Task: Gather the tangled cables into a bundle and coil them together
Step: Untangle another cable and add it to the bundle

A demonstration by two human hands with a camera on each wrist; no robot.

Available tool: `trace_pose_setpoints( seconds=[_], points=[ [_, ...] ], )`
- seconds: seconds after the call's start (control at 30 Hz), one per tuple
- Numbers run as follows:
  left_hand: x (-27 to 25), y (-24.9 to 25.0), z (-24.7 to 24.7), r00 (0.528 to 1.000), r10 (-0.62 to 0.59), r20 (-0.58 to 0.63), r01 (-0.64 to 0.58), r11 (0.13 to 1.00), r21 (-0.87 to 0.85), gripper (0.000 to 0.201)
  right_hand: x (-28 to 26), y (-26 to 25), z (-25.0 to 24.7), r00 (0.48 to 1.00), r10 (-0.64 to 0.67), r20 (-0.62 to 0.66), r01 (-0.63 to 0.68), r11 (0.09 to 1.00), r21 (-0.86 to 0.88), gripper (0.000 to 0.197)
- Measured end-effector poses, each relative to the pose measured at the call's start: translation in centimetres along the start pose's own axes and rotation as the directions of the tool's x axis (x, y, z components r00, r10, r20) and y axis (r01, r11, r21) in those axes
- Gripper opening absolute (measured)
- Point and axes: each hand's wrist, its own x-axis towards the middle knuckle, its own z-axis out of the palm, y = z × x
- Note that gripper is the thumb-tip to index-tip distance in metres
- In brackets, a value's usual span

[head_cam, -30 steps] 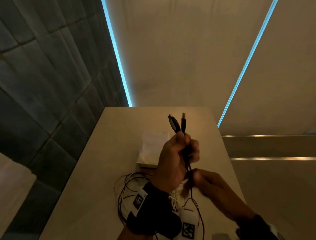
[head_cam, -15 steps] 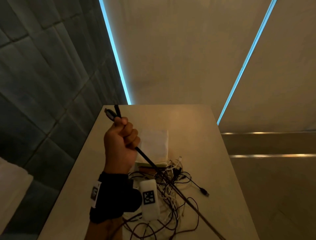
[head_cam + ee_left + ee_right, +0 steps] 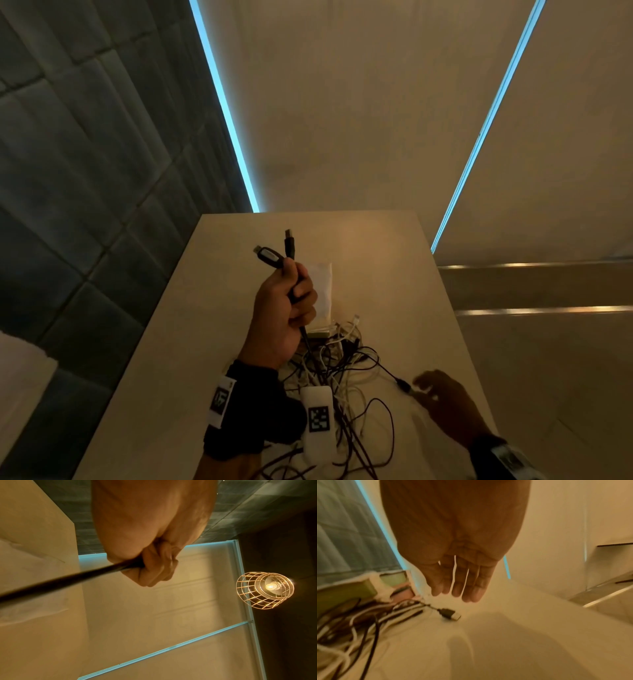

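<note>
A pale beige desk [image 3: 212, 342] reaches away toward 12 o'clock and ends at a plain cream wall [image 3: 359, 102]. Two thin strips of cyan light [image 3: 224, 106] run up that wall, one at 11 o'clock, one at 1 o'clock. Dark grey padded panels [image 3: 85, 154] cover the wall at 9 o'clock. Overhead hangs a wire-cage lamp [image 3: 265, 590], its bulb glowing warm against a dark ceiling.

cable pile [image 3: 342, 377]: goes off the bottom edge, part hidden behind the left wrist band | right hand [image 3: 445, 407]: dark and blurry | small plug [image 3: 449, 613]: fuzzy | black cables [image 3: 68, 580]: hidden inside the left hand [image 3: 149, 534]
</note>
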Motion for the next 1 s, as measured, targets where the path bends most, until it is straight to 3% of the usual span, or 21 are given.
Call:
trace_pose_setpoints(
  seconds=[0.1, 0.17, 0.27, 0.37, 0.47, 0.53, 0.63, 0.7, 0.87, 1.0],
  points=[
    [0.1, -0.1, -0.2, 1.0, 0.011, -0.024, -0.01, 0.998, 0.066, 0.034, 2.0, -0.2, 2.8, 0.997, -0.037, 0.068, 0.043, 0.994, -0.101, 0.031],
    [0.0, -0.1, -0.4, 0.999, 0.012, -0.03, -0.009, 0.996, 0.085, 0.034, 2.3, 0.7, 3.6, 0.997, -0.024, 0.067, 0.036, 0.98, -0.194, 0.025],
    [0.0, -0.1, -0.8, 0.999, 0.019, -0.029, -0.016, 0.996, 0.089, 0.032, 2.3, 0.4, 3.0, 0.994, -0.032, 0.109, 0.051, 0.983, -0.178, 0.008],
    [0.0, 0.0, -1.1, 0.999, 0.018, -0.032, -0.015, 0.995, 0.101, 0.032, 2.2, -0.8, -0.1, 0.989, -0.127, 0.077, 0.129, 0.992, -0.017, 0.012],
    [0.1, -0.3, -1.2, 0.999, 0.022, -0.04, -0.016, 0.987, 0.161, 0.031, 1.8, -5.3, -4.5, 0.968, -0.244, -0.065, 0.252, 0.944, 0.213, 0.013],
    [0.1, -0.6, -0.9, 0.999, 0.024, -0.041, -0.015, 0.976, 0.216, 0.03, 1.5, -9.4, -6.9, 0.96, -0.251, -0.126, 0.28, 0.838, 0.468, 0.007],
    [0.0, -1.1, 0.0, 0.998, 0.038, -0.045, -0.023, 0.953, 0.302, 0.028, 1.5, -14.7, -8.1, 0.947, -0.278, -0.16, 0.286, 0.502, 0.816, 0.012],
    [-0.1, -1.3, 0.5, 0.997, 0.054, -0.057, -0.03, 0.928, 0.371, 0.027, 1.5, -17.9, -7.6, 0.946, -0.281, -0.161, 0.256, 0.344, 0.903, 0.014],
    [-0.4, -1.8, 0.9, 0.994, 0.076, -0.075, -0.021, 0.829, 0.56, 0.026, 0.6, -22.8, -4.9, 0.947, -0.3, -0.116, 0.237, 0.408, 0.882, 0.032],
    [-0.4, -1.6, 0.3, 0.971, 0.182, -0.157, -0.065, 0.827, 0.559, 0.023, 0.1, -22.5, -3.6, 0.918, -0.394, -0.044, 0.212, 0.394, 0.894, 0.015]
  ],
)
